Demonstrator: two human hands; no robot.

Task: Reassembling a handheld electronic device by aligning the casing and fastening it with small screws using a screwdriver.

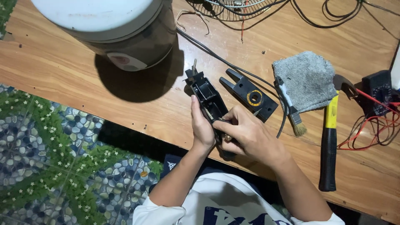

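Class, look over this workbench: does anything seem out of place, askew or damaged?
The black housing held by both hands is open, and its matching cover lies apart on the table. The hammer hangs slightly over the table's edge. Loose wires sprawl at right.

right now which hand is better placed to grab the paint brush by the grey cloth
Right. The right hand sits nearer the paint brush beside the grey cloth, while the left hand steadies the black part on the far side.

Bright overhead light, sharp focus; the cooker point(125, 33) casts a hard shadow.
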